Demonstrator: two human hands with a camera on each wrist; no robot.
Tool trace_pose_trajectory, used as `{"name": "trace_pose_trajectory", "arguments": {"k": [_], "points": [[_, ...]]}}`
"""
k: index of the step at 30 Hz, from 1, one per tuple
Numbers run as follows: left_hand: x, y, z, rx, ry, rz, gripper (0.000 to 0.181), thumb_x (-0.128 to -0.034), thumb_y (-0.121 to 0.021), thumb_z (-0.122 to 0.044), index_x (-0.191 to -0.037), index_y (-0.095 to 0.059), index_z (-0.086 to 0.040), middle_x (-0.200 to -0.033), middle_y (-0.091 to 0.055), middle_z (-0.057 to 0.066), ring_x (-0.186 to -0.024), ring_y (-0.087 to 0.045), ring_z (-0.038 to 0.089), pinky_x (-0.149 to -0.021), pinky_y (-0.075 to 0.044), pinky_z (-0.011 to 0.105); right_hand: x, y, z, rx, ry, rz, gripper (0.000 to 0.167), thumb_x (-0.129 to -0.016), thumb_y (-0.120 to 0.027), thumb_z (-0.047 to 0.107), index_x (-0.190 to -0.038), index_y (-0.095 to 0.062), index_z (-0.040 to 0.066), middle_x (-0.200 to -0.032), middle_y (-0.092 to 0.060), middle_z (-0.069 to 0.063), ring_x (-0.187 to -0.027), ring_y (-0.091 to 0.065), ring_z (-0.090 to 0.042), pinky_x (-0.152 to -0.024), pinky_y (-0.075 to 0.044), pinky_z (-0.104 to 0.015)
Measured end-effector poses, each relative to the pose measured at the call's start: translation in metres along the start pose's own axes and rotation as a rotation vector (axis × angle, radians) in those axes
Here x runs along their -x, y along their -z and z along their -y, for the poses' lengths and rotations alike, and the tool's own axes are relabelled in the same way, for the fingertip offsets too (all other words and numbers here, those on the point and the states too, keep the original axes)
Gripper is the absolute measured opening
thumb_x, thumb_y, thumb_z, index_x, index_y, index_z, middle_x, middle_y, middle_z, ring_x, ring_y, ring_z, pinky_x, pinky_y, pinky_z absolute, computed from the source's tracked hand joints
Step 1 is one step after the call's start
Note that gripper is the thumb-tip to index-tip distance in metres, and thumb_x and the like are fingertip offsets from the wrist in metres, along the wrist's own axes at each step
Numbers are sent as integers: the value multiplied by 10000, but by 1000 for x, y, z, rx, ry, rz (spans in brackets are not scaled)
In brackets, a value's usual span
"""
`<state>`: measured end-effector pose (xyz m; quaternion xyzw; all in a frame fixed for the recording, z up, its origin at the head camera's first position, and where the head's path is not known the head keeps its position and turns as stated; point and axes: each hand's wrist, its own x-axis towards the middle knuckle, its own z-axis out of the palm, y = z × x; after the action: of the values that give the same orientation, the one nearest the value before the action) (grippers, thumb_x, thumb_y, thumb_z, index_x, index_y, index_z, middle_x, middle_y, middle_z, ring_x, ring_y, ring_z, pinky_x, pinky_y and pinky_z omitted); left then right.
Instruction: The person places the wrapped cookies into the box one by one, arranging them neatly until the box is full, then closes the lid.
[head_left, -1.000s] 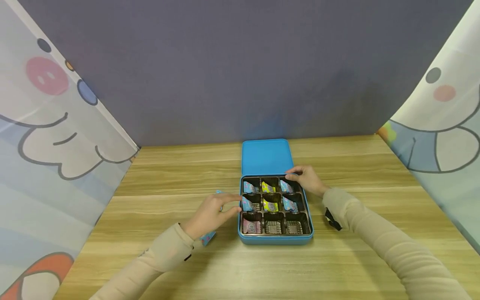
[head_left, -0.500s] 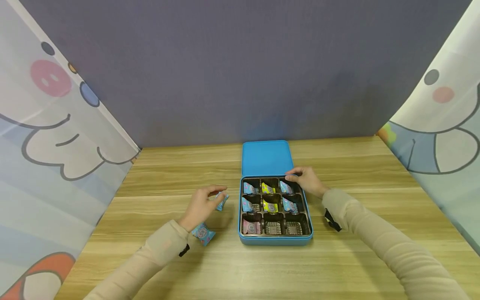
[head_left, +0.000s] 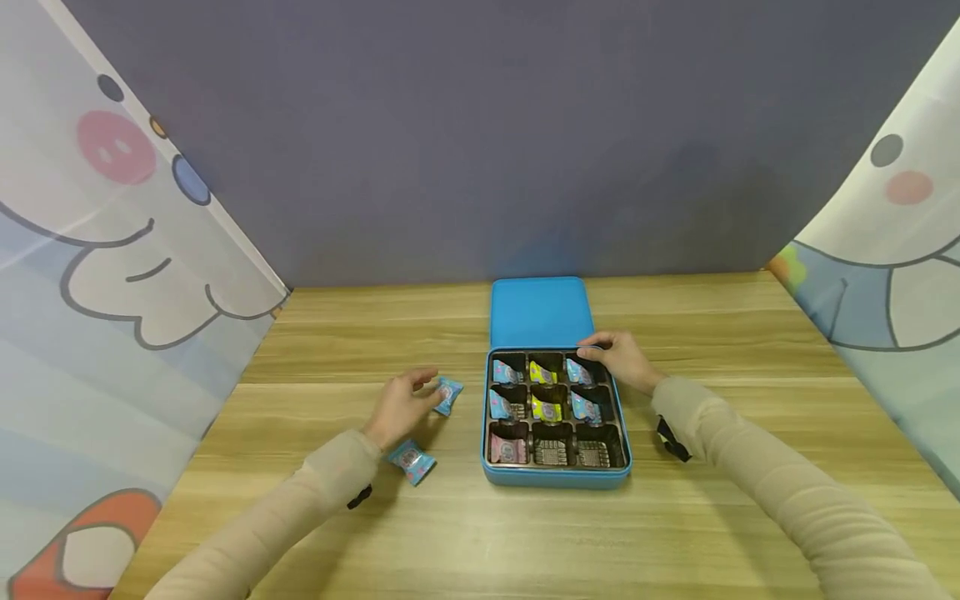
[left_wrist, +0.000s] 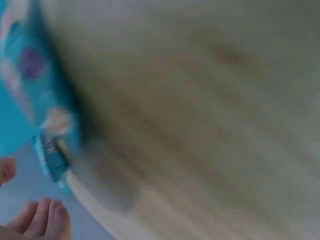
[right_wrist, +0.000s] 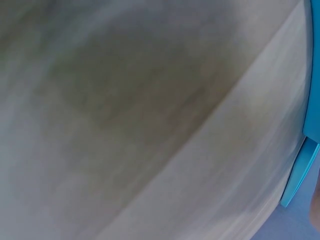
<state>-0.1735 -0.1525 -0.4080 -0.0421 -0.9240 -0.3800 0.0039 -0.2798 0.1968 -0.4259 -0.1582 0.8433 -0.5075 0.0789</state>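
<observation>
A blue tin box stands on the table, its dark tray divided into three rows of compartments. Blue-wrapped candies, two yellow ones and a pink one lie in it; the tray's middle and right near compartments show bare ribbed bottoms. My left hand is left of the box, thumb and fingers apart beside a loose blue candy. A second loose blue candy lies closer to me, below that wrist. At the box's far right corner, my right hand holds the rim between thumb and fingers.
The box's blue lid is folded back flat behind it. A grey panel rises at the table's far edge. Cartoon-printed curtains flank the table on both sides.
My left hand has withdrawn leftward from the box's left edge to the loose candy. The right hand stays on the corner. The head view has shifted slightly.
</observation>
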Motion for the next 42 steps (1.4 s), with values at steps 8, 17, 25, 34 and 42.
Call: {"name": "trace_pose_trajectory", "arguments": {"k": [8,17,25,34,42], "points": [[-6,-8,1,-114,43,-21,558,-786,-726,-220,-1249,-521,15,-1241,-556,198,-1154,-520,354,-965,-451,469,-2,2,-1,33,-31,-2,283,-868,-640,249,-1070,-671,53,-1139,-606,-165,-1075,-535,-322,-892,-480,-412],[-9,-14,1,-211,64,-25,600,-727,-780,-262,-1203,-544,16,-1171,-589,181,-1071,-573,325,-922,-483,439,-2,1,-1,36,-21,1,269,-867,-640,225,-1069,-672,50,-1131,-612,-164,-1074,-540,-320,-896,-480,-407],[-13,-18,6,-207,38,-8,521,-738,-771,-203,-1163,-575,25,-1083,-628,140,-951,-614,244,-832,-529,363,-2,2,-1,34,-25,5,280,-870,-636,230,-1078,-667,45,-1139,-605,-169,-1070,-540,-319,-889,-483,-402],[-16,-12,18,-151,-15,40,482,-735,-770,-192,-1159,-612,-25,-1197,-606,136,-1135,-550,309,-989,-441,423,-2,4,1,46,-9,8,287,-871,-635,239,-1078,-668,42,-1145,-605,-174,-1068,-544,-324,-885,-488,-411],[-21,-6,24,-84,-42,103,393,-733,-765,-136,-1099,-658,-42,-1171,-624,128,-1119,-561,305,-972,-455,418,-1,4,2,56,-18,5,280,-868,-639,241,-1068,-675,49,-1135,-614,-167,-1066,-549,-320,-887,-489,-413]]}}
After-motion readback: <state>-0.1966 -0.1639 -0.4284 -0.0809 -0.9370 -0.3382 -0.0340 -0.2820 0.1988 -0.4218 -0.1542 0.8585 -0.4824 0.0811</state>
